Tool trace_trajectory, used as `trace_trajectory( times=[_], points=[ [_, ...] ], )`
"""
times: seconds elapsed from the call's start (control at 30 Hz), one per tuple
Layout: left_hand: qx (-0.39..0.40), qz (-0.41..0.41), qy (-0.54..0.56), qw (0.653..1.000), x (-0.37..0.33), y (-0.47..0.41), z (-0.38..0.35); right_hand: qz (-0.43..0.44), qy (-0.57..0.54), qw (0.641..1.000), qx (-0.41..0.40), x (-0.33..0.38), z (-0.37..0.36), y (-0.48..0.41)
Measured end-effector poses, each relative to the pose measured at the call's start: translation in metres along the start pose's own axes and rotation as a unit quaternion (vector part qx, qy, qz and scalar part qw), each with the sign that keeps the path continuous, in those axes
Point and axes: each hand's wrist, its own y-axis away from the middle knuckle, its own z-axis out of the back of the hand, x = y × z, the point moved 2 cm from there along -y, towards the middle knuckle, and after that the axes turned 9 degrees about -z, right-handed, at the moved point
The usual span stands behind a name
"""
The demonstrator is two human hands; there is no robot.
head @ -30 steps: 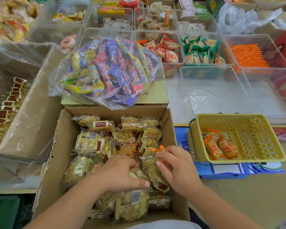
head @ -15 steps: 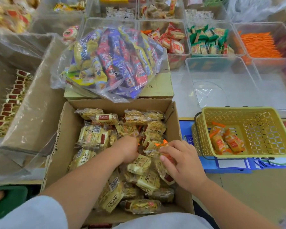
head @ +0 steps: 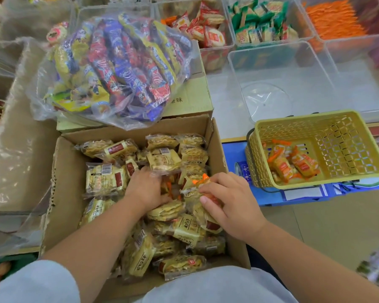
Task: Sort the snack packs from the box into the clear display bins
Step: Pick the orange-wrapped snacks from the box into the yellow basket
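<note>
Right hand [head: 232, 206] is pinching orange pack [head: 202, 182], likely light, slippery, crushable: hold mid-body. Just beside it, left hand [head: 146, 189] is reaching in, grip unseen.

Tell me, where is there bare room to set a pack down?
The empty clear bin behind the yellow basket is bare, as is the basket's right half, beside its orange packs. The cardboard box is crowded with packs, left hand and right hand among them.

Bright, even light with soft shadows; glare on the clear bag [head: 109, 68]; edges bend and blur.
</note>
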Motion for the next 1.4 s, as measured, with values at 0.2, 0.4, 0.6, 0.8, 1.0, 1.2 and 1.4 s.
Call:
trace_trajectory(
  times=[0.2,0.4,0.6,0.8,1.0,1.2,1.4],
  points=[
    [0.056,-0.022,-0.052,0.997,0.007,-0.001,-0.003,0.002,-0.016,1.0,0.004,-0.001,0.0,0.0],
    [0.069,-0.101,-0.095,0.988,0.009,-0.016,0.01,0.003,-0.021,1.0,0.002,-0.001,0.0,0.0],
    [0.147,-0.147,-0.083,0.975,0.012,-0.03,0.01,0.004,-0.012,1.0,0.003,-0.002,-0.002,-0.001],
    [0.152,-0.118,-0.006,0.981,0.016,-0.034,0.003,0.004,-0.001,1.0,0.004,-0.002,-0.003,-0.002],
    [0.226,-0.087,0.001,0.97,0.015,-0.034,0.001,0.0,0.007,1.0,0.004,-0.002,-0.004,-0.001],
    [0.226,-0.063,0.042,0.971,0.012,-0.034,-0.001,0.002,0.014,1.0,0.001,-0.001,-0.005,-0.001],
    [0.266,-0.035,0.094,0.959,0.008,-0.039,-0.015,0.004,0.024,1.0,-0.001,0.002,-0.005,-0.001]
  ],
)
